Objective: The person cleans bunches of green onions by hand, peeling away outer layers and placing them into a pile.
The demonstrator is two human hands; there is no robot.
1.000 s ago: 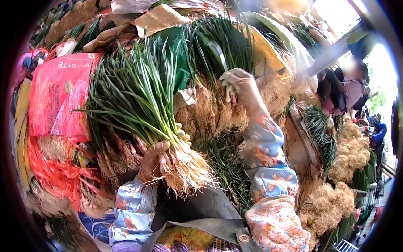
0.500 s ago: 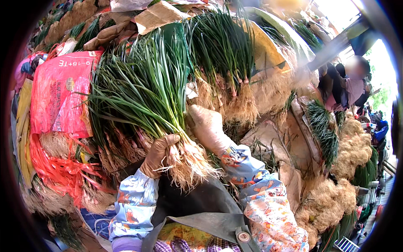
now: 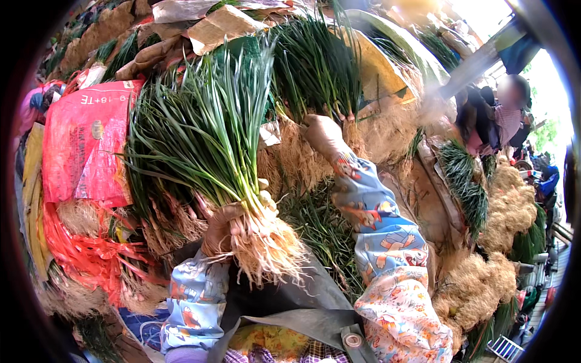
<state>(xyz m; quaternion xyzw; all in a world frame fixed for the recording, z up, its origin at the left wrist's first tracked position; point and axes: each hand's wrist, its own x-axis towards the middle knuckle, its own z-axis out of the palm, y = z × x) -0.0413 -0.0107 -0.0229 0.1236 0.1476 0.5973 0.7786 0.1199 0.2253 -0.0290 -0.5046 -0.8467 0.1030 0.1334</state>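
Observation:
My left hand (image 3: 221,231), gloved in brown, is wrapped round a thick bunch of green garlic (image 3: 254,181) just above the roots. Long green leaves fan up and away to the left, while pale bulbs and stringy roots hang over my dark apron (image 3: 308,281). My right hand (image 3: 325,137) is stretched out to a second heap of green garlic (image 3: 318,66), at the foot of its stalks. Its fingers are curled in among the stems and partly hidden; exactly how many stems they hold cannot be made out.
A red printed sack (image 3: 88,142) and torn red plastic strips (image 3: 91,248) lie at the left. Loose green leaves (image 3: 324,227) cover the ground between my arms. Large root clumps (image 3: 478,290) are heaped at the right. Another person (image 3: 505,121) is at the far right.
My right hand has left the held bunch and moved up and right to the far heap, uncovering the loose leaves below. My left hand keeps the bunch, now slightly lower and more upright.

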